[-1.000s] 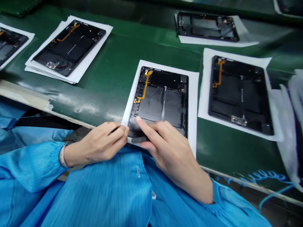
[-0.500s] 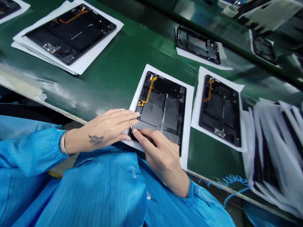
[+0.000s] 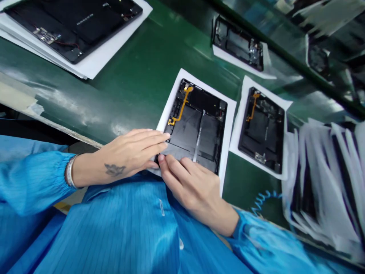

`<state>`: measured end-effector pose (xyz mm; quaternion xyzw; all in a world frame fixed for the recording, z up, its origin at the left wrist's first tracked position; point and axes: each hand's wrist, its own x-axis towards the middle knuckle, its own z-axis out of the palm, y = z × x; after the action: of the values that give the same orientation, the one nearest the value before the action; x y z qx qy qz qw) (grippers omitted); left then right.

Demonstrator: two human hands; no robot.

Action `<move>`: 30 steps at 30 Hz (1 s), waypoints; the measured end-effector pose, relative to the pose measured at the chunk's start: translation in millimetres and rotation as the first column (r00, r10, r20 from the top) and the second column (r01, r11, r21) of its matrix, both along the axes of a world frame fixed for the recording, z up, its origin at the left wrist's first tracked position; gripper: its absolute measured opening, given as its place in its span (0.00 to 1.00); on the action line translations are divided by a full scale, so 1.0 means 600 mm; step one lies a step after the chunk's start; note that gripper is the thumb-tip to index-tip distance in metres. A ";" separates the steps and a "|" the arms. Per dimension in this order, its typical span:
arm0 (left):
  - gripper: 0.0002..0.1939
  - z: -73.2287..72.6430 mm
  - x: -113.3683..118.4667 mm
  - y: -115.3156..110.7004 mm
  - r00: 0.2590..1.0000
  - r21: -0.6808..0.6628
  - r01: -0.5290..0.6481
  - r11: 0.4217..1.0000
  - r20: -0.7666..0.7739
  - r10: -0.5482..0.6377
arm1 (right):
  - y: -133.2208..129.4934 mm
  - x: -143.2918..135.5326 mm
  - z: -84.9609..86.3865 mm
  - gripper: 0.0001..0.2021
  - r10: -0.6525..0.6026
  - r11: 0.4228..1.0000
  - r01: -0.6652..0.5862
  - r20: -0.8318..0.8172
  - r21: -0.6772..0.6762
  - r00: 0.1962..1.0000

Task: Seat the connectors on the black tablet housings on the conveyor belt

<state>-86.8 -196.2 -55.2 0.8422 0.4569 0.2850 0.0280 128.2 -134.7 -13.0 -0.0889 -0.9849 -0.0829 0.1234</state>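
An opened black tablet housing with an orange flex cable lies on a white sheet at the table's front edge. My left hand rests flat with fingers stretched over its lower left edge. Beside those fingertips, my right hand bends over the near part of the housing, its thumb and index finger close together at the lower left corner. Whatever is between these fingertips is too small or hidden to make out. The near edge of the housing is covered by my hands.
Another opened housing lies on paper to the right, one more behind it. A larger-looking one sits on stacked sheets at upper left. Upright white sheets and a blue coiled cord are at the right.
The view has shifted a little. My right hand's fingers have straightened and moved slightly at the lower left corner of the housing; my left hand stays on its edge.
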 end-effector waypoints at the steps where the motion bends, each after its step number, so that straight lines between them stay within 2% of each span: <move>1: 0.19 0.000 0.000 0.000 1.000 0.004 0.002 1.000 0.001 -0.002 | 0.002 -0.004 0.006 0.09 0.013 0.999 -0.014 0.025 0.037 1.000; 5: 0.20 0.000 -0.001 0.000 1.000 0.024 -0.002 1.000 -0.013 0.002 | 0.005 -0.011 0.019 0.10 0.046 0.995 -0.047 0.020 0.092 0.999; 17: 0.20 0.004 0.002 -0.002 0.998 0.028 -0.021 0.999 -0.061 0.023 | 0.005 -0.012 0.022 0.13 0.034 0.999 -0.034 0.024 0.027 0.999; 21: 0.20 0.004 0.002 0.000 0.998 0.038 -0.019 0.999 -0.057 0.021 | -0.003 -0.011 0.022 0.11 0.023 0.998 -0.026 0.049 0.059 0.999; 25: 0.21 0.009 -0.001 0.004 0.997 0.044 0.007 0.999 -0.079 -0.003 | 0.002 -0.014 0.014 0.12 0.024 0.997 -0.025 0.013 0.077 1.000; 28: 0.21 0.013 -0.008 0.004 0.992 0.013 0.027 1.000 -0.122 -0.025 | 0.017 -0.006 0.008 0.12 0.028 0.999 -0.027 -0.036 0.020 0.999; 30: 0.23 0.014 -0.014 0.000 0.990 0.012 0.026 1.000 -0.138 -0.024 | 0.020 0.008 0.007 0.12 -0.047 0.998 0.042 -0.141 -0.044 0.989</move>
<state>-95.2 -196.0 -47.0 0.8656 0.4454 0.2287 -0.0059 132.9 -122.7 -9.0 -0.1190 -0.9729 -0.0590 0.1893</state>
